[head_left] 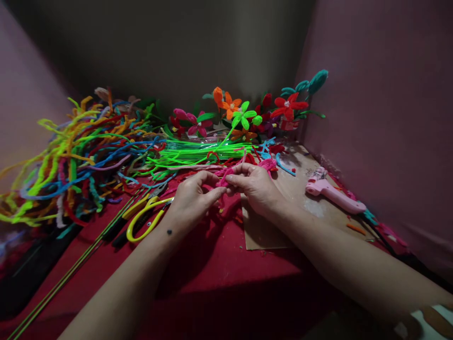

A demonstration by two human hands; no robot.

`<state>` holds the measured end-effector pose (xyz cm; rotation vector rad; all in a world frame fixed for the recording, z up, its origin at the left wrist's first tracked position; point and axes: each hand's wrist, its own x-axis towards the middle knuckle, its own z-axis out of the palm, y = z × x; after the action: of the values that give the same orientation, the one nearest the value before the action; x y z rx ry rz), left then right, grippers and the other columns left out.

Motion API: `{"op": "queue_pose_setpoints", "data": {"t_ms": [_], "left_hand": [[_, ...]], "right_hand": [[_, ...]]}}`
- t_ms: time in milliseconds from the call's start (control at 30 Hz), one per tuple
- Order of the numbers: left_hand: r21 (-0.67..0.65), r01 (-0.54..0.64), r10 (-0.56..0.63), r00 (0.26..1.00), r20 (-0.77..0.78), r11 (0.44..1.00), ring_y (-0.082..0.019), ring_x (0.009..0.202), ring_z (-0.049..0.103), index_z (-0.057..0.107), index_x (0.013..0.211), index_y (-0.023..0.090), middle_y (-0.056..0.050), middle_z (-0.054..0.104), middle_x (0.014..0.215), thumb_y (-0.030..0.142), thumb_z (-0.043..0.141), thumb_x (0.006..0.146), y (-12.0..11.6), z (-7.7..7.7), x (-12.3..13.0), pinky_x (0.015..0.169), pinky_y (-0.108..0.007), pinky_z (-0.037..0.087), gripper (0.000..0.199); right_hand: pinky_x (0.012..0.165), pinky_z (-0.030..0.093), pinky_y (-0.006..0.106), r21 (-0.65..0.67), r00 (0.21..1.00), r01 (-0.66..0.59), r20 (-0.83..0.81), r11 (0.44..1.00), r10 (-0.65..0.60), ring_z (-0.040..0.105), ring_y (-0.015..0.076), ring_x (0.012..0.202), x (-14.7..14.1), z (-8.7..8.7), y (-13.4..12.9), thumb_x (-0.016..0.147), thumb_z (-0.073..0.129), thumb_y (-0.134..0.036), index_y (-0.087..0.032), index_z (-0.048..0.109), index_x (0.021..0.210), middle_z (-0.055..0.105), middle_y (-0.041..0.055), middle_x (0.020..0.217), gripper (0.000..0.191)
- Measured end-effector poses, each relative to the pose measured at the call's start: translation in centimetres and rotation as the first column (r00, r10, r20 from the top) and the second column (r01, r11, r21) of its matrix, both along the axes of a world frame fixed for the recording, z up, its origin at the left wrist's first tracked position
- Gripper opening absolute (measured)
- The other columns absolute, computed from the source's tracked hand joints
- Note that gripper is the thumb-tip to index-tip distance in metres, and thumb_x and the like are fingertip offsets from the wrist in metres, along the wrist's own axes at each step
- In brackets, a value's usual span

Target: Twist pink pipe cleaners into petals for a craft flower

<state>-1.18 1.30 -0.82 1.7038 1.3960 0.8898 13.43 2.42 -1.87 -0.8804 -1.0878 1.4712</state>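
Observation:
Both hands meet over the red cloth near the middle of the head view. My left hand [196, 196] pinches one side of a bright pink pipe cleaner piece [223, 181] between thumb and fingers. From the other side, my right hand [255, 186] is closed on the same pink piece, its thumb and forefinger nearly touching the left fingertips. The fingers hide part of the pink piece. Just behind the right hand lies a bunch of pink pipe cleaner loops [268, 165]. Yellow-handled scissors [146, 219] and pliers [136, 208] rest left of my left hand.
A tangled heap of coloured pipe cleaners [81, 160] covers the left side. Green pipe cleaners [198, 150] lie behind the hands, with pipe cleaner flowers [244, 115] at the back. A pink glue gun [334, 193] sits on cardboard [264, 233] at right. Thin green sticks [67, 274] run down the left.

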Motion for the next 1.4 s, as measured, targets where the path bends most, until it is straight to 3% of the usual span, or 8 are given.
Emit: {"op": "queue_pose_setpoints", "data": {"t_ms": [167,367,500,667,867,1067,1267,1400], "left_hand": [[-0.05,0.051,-0.049,0.997,0.053,0.997,-0.007,0.042,0.046,0.057,0.077,0.015,0.003,0.057,0.06,0.031,0.062,0.068,0.0,0.6,0.2,0.042,-0.02,0.036,0.019],[-0.058,0.069,-0.065,0.996,0.069,0.996,-0.008,0.054,0.049,0.061,0.069,0.013,0.001,0.058,0.062,0.025,0.061,0.067,-0.2,1.2,0.2,0.054,-0.02,0.038,0.012],[-0.092,0.003,0.011,0.989,0.148,0.996,-0.008,0.051,0.045,0.059,0.067,0.013,0.002,0.055,0.059,0.027,0.062,0.065,-0.4,1.3,0.3,0.051,-0.02,0.036,0.014],[-0.037,-0.023,0.026,0.997,0.075,0.999,-0.007,0.051,0.043,0.06,0.066,0.013,0.003,0.054,0.057,0.024,0.063,0.063,-0.4,1.1,0.5,0.051,-0.02,0.034,0.012],[0.047,-0.062,0.059,0.996,0.072,0.997,-0.007,0.051,0.041,0.062,0.067,0.013,0.004,0.054,0.058,0.025,0.065,0.064,-0.3,0.8,0.7,0.049,-0.019,0.032,0.012],[-0.071,-0.089,0.097,0.987,0.127,0.993,-0.006,0.043,0.039,0.058,0.061,0.014,0.004,0.051,0.049,0.03,0.065,0.066,-0.4,0.8,0.4,0.044,-0.019,0.03,0.018],[0.066,-0.155,0.146,0.982,0.123,0.986,-0.007,0.043,0.042,0.062,0.062,0.013,0.003,0.055,0.05,0.029,0.067,0.064,0.0,0.3,0.3,0.043,-0.019,0.032,0.016],[0.063,-0.054,0.046,0.992,0.119,0.997,-0.008,0.045,0.047,0.064,0.072,0.013,0.002,0.059,0.055,0.03,0.063,0.068,0.1,0.3,0.3,0.045,-0.019,0.036,0.017]], "right_hand": [[0.048,0.042,0.021,0.014,1.0,0.026,-0.019,1.0,-0.025,0.054,0.0075,0.046,-0.1,0.0,0.0,0.062,0.066,-0.015,-0.014,0.052,0.067,0.057,-0.0036,0.054,0.014],[0.05,0.042,0.022,0.043,0.999,0.031,-0.01,0.999,-0.03,0.053,0.0078,0.048,-0.1,-0.1,0.0,0.061,0.07,-0.021,-0.015,0.054,0.067,0.057,-0.0029,0.056,0.018],[0.045,0.036,0.022,0.0,0.999,0.007,0.042,1.0,-0.007,0.047,0.0072,0.046,-0.1,-0.2,-0.1,0.067,0.065,-0.028,-0.015,0.055,0.064,0.054,-0.002,0.055,0.017],[0.042,0.031,0.021,0.045,0.985,-0.045,0.171,0.998,0.037,0.042,0.0063,0.042,-0.2,-0.6,-0.1,0.067,0.063,-0.025,-0.014,0.055,0.055,0.05,-0.0024,0.047,0.018],[0.043,0.031,0.02,0.063,0.958,0.026,0.282,0.998,-0.043,0.042,0.0059,0.042,-0.4,-0.4,-0.1,0.063,0.053,-0.012,-0.014,0.052,0.051,0.048,-0.0037,0.044,0.013],[0.045,0.031,0.02,0.142,0.958,-0.007,0.284,0.99,-0.034,0.041,0.0059,0.043,-0.6,-0.8,0.0,0.063,0.05,-0.012,-0.015,0.048,0.048,0.046,-0.0039,0.044,0.016],[0.049,0.04,0.019,0.124,0.993,-0.024,0.115,0.992,0.01,0.05,0.0077,0.053,-1.0,-1.3,0.0,0.068,0.051,-0.014,-0.016,0.051,0.07,0.053,-0.0038,0.06,0.003],[0.043,0.039,0.018,0.101,0.988,-0.037,0.152,0.994,0.022,0.048,0.0072,0.046,-1.0,-1.1,-0.1,0.069,0.051,-0.012,-0.017,0.048,0.07,0.052,-0.0049,0.054,0.006]]}}
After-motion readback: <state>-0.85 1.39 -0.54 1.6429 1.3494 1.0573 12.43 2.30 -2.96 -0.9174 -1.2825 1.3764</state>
